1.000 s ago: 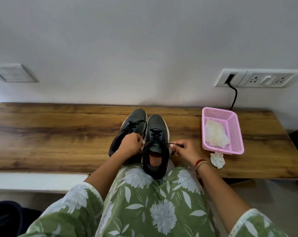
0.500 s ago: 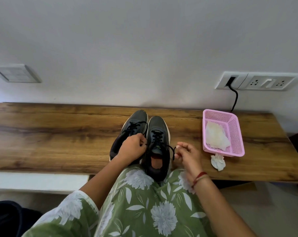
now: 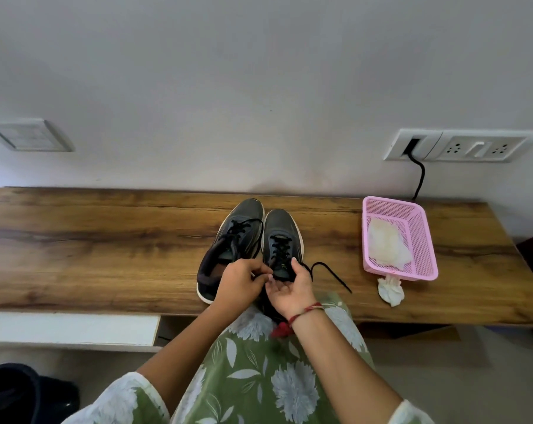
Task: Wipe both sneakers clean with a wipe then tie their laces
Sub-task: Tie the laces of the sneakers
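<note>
We are pinching the black lace (image 3: 329, 273) of the right-hand dark grey mesh sneaker (image 3: 282, 226) in our left hand (image 3: 239, 284). Our right hand (image 3: 289, 290) is curling palm-up; we cannot tell its grip. It is standing beside the other dark grey sneaker (image 3: 243, 215) on a long brown wooden bench (image 3: 106, 246), against a white wall (image 3: 259, 87).

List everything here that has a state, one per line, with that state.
left sneaker: upright on the table, untied
right sneaker: upright, untied
lace: one end trailing loose on the table
left hand: pinches the lace
right hand: palm up at the tongue, grip unclear
pink basket: upright, holds wipes
used wipe: crumpled beside the basket
plug: in the wall socket
</note>
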Demonstrator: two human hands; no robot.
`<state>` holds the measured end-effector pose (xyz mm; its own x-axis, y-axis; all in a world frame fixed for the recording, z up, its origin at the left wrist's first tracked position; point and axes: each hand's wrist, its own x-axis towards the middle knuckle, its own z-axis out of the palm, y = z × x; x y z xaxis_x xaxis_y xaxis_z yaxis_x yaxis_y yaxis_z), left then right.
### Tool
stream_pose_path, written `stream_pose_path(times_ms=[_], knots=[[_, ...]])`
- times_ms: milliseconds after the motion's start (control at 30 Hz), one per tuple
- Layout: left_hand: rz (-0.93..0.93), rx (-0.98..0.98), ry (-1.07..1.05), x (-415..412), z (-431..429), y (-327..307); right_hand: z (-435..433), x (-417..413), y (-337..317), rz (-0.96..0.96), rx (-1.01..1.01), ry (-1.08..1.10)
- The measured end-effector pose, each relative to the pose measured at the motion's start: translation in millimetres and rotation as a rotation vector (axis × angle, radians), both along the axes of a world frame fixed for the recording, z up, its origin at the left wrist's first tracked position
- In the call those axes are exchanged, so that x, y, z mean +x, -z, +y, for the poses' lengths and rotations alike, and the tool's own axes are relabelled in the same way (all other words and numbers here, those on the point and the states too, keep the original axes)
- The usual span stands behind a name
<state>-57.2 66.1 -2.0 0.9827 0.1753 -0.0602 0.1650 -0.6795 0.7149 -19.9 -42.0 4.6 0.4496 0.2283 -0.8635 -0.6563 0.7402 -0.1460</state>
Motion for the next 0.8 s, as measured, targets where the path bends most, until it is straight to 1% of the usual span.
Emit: stream_pose_path(times_ms=[67,133,233,300,333,400,433,467,500,600,633,733,800], knots=[[-0.003,-0.005,0.05,-5,-1,-3,8,4,2,0.023,-0.042,-0.004],[0.033,0.007,0.086,-8,1,-5,13,7,5,0.045,-0.057,0.01],[0.16,0.041,0.117,-9,10,-7,15,6,8,0.05,-0.042,0.033],[0.25,0.084,0.091,0,16,-14,14,4,12,0.025,-0.049,0.037],[0.243,0.104,0.046,8,18,-18,13,3,13,0.004,-0.044,0.05],[0.123,0.139,-0.055,34,20,-25,13,3,16,-0.049,-0.032,0.075],[0.062,0.153,-0.082,51,20,-26,14,3,16,-0.071,-0.025,0.093],[0.048,0.171,-0.079,69,19,-25,14,1,15,-0.088,-0.025,0.104],[0.093,0.187,-0.046,86,16,-24,15,0,16,-0.094,-0.031,0.111],[0.357,0.248,0.124,123,0,-14,13,1,18,-0.099,-0.07,0.122],[0.412,0.281,0.169,129,-4,-9,13,3,19,-0.099,-0.087,0.117],[0.449,0.332,0.214,138,-6,3,13,11,23,-0.087,-0.129,0.078],[0.453,0.335,0.225,140,-5,6,12,12,26,-0.096,-0.114,0.083]])
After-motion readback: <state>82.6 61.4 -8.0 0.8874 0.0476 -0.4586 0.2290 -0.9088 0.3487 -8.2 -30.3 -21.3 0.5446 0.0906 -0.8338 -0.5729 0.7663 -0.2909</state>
